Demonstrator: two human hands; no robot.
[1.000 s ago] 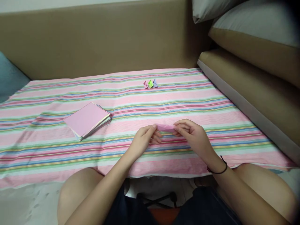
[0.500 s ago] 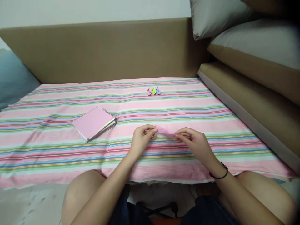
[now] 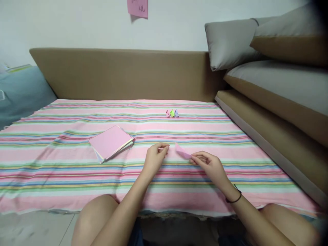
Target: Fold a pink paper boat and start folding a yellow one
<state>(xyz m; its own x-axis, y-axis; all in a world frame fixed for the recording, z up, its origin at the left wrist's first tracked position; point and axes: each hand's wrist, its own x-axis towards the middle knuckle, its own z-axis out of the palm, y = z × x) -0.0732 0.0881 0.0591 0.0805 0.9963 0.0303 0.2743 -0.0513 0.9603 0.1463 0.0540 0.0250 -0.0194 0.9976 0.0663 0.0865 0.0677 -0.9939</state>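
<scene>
A small folded piece of pink paper [image 3: 182, 152] is pinched by one end between the thumb and fingers of my right hand [image 3: 208, 165]. Its other end points up and left, free in the air. My left hand [image 3: 155, 157] is just left of the paper and apart from it, thumb and fingertips pressed together with nothing in them. Left of that hand lies a stack of coloured paper sheets [image 3: 111, 142], a pink one on top. Beyond my hands stand three small folded paper pieces in a row: pink [image 3: 167, 113], green [image 3: 172, 113] and purple [image 3: 176, 113].
A striped cloth [image 3: 153, 194] covers the flat surface before me. At its far side rises a brown backrest [image 3: 133, 75]. Cushions [image 3: 276, 82] are piled on the right, and a blue-grey cushion [image 3: 23, 95] sits at left. A pink note [image 3: 138, 7] hangs on the wall.
My left hand has let go of the pink paper's left end; the right hand still holds the other end. The view has tilted up, showing the note on the wall.
</scene>
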